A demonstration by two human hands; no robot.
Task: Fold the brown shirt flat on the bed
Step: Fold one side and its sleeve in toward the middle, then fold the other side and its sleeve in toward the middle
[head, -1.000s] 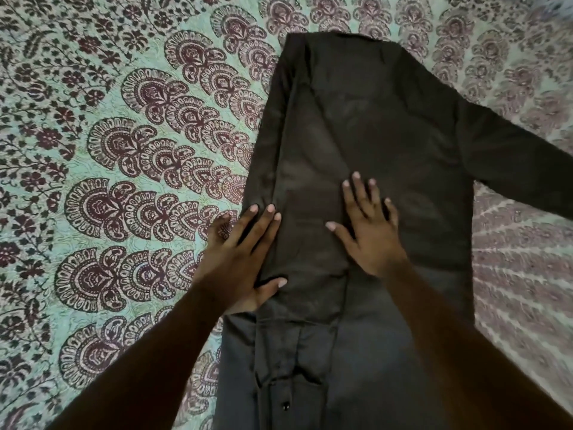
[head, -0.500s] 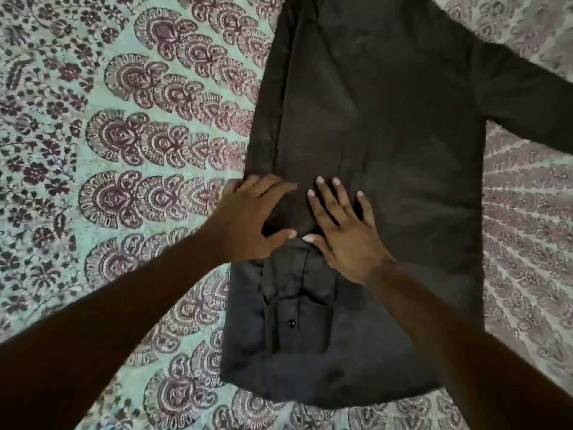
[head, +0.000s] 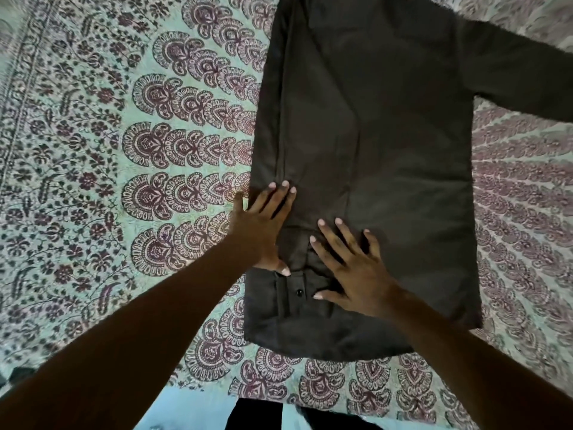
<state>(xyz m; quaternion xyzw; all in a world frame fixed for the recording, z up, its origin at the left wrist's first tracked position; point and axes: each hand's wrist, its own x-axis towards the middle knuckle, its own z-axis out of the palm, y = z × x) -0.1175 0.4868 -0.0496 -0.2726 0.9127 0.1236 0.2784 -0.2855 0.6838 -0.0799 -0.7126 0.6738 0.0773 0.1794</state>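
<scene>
Slid down the brown shirt [head: 403, 135] toward its hem since a second ago, with both palms now at the cuff end of the folded-in sleeve [head: 316, 150]. Pressing flat with the left hand [head: 260, 231] at the garment's left edge, fingers straight and close together, thumb out toward the cuff button [head: 299, 293]; holding nothing. Pressing likewise with the right hand [head: 356, 274] just beside it, fingers spread wide over the cuff, gripping nothing.

Laid apparently back-side up through the centre and upper right of the frame on the patterned bedspread [head: 124, 150], left side already turned in, right sleeve [head: 527, 82] still stretched out past the upper right edge.

Likely light, soft and limp cloth, prone to creasing and to sliding a little on the spread; no stiffness expected beyond cuff, placket and collar. Best taken by pinching at the shoulder seam and the hem corner on the right side, or at the far sleeve's cuff, out of frame.

Hem close to the bed's near edge at lower centre, with a strip of pale floor [head: 192, 411] below; little spare room there. Plenty of open spread at the left, and some at the right for swinging the sleeve across.
</scene>
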